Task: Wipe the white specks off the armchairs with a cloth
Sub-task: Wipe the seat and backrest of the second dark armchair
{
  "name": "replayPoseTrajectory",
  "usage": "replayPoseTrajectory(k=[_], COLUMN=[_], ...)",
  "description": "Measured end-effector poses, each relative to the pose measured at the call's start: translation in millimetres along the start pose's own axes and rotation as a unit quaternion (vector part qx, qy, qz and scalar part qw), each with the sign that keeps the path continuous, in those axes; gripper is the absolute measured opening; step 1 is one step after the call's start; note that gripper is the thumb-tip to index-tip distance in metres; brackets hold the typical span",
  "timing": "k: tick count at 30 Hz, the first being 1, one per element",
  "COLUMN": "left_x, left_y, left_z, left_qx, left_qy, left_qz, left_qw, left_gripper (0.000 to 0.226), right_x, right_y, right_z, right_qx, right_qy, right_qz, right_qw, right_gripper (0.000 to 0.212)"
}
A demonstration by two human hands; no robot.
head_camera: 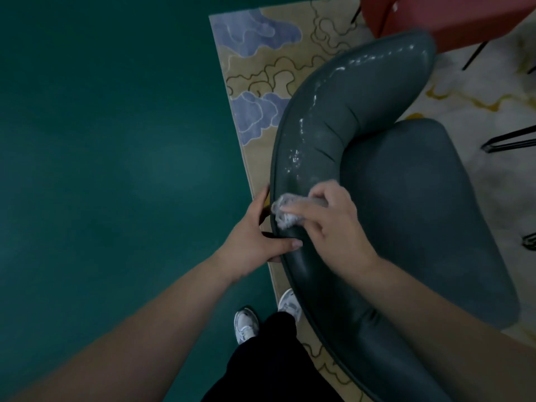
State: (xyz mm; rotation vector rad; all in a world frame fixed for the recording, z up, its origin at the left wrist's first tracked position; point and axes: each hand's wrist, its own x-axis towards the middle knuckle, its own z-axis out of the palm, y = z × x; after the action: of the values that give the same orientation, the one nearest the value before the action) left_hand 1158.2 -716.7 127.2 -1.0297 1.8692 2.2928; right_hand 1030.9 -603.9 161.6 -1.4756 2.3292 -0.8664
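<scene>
A grey cloth [285, 210] is bunched on the curved padded backrest of a dark teal armchair [412, 198], near the outer edge of the rest, and is pressed down by the right hand [333, 224], whose fingers are curled over and around it. White specks [295, 158] are seen just beyond the cloth on top of the backrest, and more are scattered along the rest toward its far end. The outer edge of the backrest is gripped by the left hand [258, 236]: the thumb is laid on top of the padding, the fingers are wrapped down the outside, so a narrow hold on the chair is shown. The two hands are close together, not touching. The armchair is set on a patterned rug [255, 68], beige with blue cloud shapes, beside a dark green floor [101, 140]. A red chair [446, 15] with thin black legs is seen past the backrest's far end. White sneakers [246, 324] and dark trousers [261, 364] are visible at the bottom edge.
</scene>
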Motion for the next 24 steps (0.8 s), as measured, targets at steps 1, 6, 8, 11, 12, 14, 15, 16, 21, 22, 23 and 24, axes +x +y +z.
replayPoseTrajectory(k=[1,6,8,11,12,14,15,16,21,22,23,24], left_x=[2.7,18.2,25.5,34.4,37.3,45.4,50.1,55.3,85.9,91.3,96.6,102.1], left_y=[2.0,12.3,15.2,20.0,22.3,27.8,30.8,34.1,53.3,57.3,61.5,65.8], left_z=[-1.8,-10.9,-14.4,-18.0,-20.1,-25.1,-27.8,-31.1,-46.5,-49.5,-52.8,-56.0], left_qx=[0.000,-0.003,0.000,0.015,0.023,0.039,0.046,0.052,0.067,0.064,0.066,0.068], left_qy=[-0.003,-0.007,-0.005,-0.001,-0.003,-0.012,-0.017,-0.022,-0.073,-0.088,-0.103,-0.119], left_qz=[0.005,-0.004,-0.005,-0.004,-0.002,-0.007,-0.011,-0.011,-0.005,-0.004,-0.002,-0.001], left_qw=[1.000,1.000,1.000,1.000,1.000,0.999,0.999,0.998,0.995,0.994,0.993,0.991], left_gripper=[0.107,0.091,0.089,0.092,0.093,0.094,0.096,0.098,0.097,0.100,0.105,0.109], right_x=[3.0,85.7,88.2,54.5,48.2,64.1,81.2,99.5,116.6,103.5,90.2,79.3], right_y=[1.8,11.6,13.5,11.8,10.7,14.5,17.3,19.4,18.3,15.7,12.2,8.8], right_z=[0.4,-0.3,1.2,3.1,3.4,-0.4,-2.4,-3.9,-2.3,-0.1,2.1,4.7], right_qx=[0.005,-0.024,-0.024,-0.016,-0.009,-0.013,-0.023,-0.038,-0.027,-0.020,-0.006,0.004], right_qy=[-0.006,0.003,0.013,0.030,0.025,0.005,-0.002,-0.004,0.032,0.045,0.055,0.063], right_qz=[-0.001,0.019,0.024,0.025,0.028,0.026,0.028,0.032,0.088,0.101,0.113,0.123], right_qw=[1.000,1.000,0.999,0.999,0.999,1.000,0.999,0.999,0.995,0.994,0.992,0.990], right_gripper=[0.036,0.028,0.030,0.033,0.032,0.031,0.030,0.029,0.025,0.028,0.032,0.034])
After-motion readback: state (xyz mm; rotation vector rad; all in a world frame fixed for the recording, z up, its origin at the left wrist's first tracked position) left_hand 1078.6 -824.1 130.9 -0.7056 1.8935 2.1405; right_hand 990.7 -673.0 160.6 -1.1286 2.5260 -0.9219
